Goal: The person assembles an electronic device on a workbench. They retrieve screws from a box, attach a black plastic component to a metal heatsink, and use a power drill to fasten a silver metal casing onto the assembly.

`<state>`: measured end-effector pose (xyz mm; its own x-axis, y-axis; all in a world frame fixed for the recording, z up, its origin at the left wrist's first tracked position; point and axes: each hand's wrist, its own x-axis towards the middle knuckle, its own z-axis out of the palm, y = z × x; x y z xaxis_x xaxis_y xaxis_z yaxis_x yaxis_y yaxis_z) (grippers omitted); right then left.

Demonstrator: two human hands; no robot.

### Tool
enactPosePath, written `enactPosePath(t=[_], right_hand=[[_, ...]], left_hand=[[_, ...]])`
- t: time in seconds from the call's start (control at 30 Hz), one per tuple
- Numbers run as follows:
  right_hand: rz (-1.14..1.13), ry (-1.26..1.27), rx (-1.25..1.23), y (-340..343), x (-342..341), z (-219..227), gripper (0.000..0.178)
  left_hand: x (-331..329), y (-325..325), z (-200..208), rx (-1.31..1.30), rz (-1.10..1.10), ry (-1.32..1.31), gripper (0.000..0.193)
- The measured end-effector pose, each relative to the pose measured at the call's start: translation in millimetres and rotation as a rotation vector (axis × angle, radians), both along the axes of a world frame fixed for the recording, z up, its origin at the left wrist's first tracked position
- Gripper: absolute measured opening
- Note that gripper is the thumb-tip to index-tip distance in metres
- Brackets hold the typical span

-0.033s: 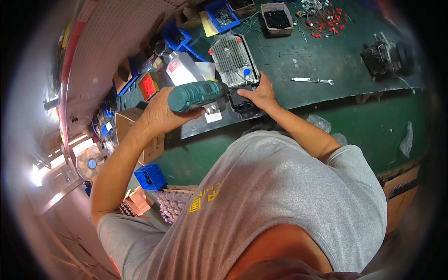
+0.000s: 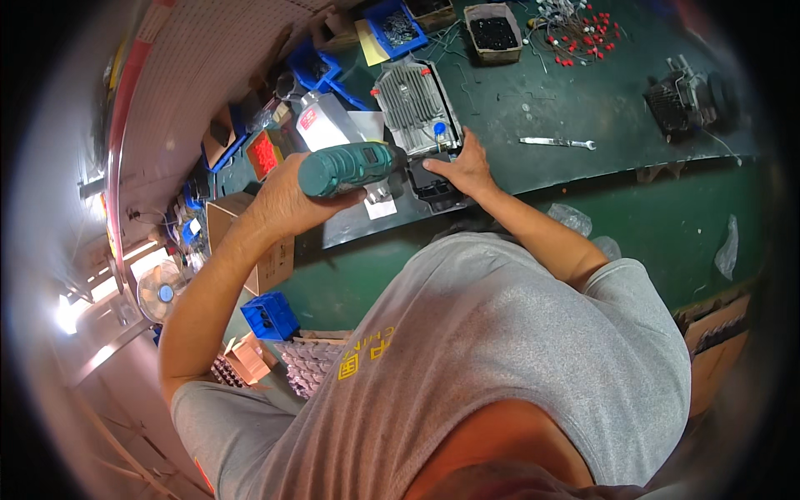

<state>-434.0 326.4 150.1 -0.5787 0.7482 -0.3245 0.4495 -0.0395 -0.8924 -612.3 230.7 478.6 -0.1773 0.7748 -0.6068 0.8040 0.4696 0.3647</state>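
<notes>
My left hand (image 2: 287,196) is wrapped round a dark green power drill (image 2: 346,170), held level with its nose pointing right. The nose end reaches a black plastic part (image 2: 435,187) at the near end of a grey finned metal housing (image 2: 408,104). My right hand (image 2: 468,169) grips that black part from the right, thumb on top, fingers along the side and partly hidden. The housing lies on the bench with red caps and a blue round cap on it. The drill hides its own tip.
A wrench (image 2: 557,143) lies to the right on the green bench (image 2: 533,187). Farther right stands a dark machine part (image 2: 679,104). Behind are blue bins (image 2: 396,29), a box of black pieces (image 2: 493,35) and red-tipped wires (image 2: 575,37). A silvery bottle (image 2: 329,121) stands left of the housing.
</notes>
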Motion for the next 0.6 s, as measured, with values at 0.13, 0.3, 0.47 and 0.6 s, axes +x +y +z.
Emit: enactPosePath(t=[0.13, 0.3, 0.47, 0.6], right_hand=[[-0.028, -0.012, 0.018, 0, 1, 8, 0.11], [0.036, -0.012, -0.032, 4, 2, 5, 0.122], [0.045, -0.05, -0.019, 3, 3, 9, 0.123], [0.049, -0.061, -0.037, 3, 2, 9, 0.123]], left_hand=[[-3, 7, -7, 0.11, 0.023, -0.098, 0.036], [1, 18, 0, -0.006, -0.005, -0.048, 0.034], [6, 21, -2, -0.009, -0.04, 0.036, 0.033], [13, 24, 3, -0.094, 0.022, 0.025, 0.033]])
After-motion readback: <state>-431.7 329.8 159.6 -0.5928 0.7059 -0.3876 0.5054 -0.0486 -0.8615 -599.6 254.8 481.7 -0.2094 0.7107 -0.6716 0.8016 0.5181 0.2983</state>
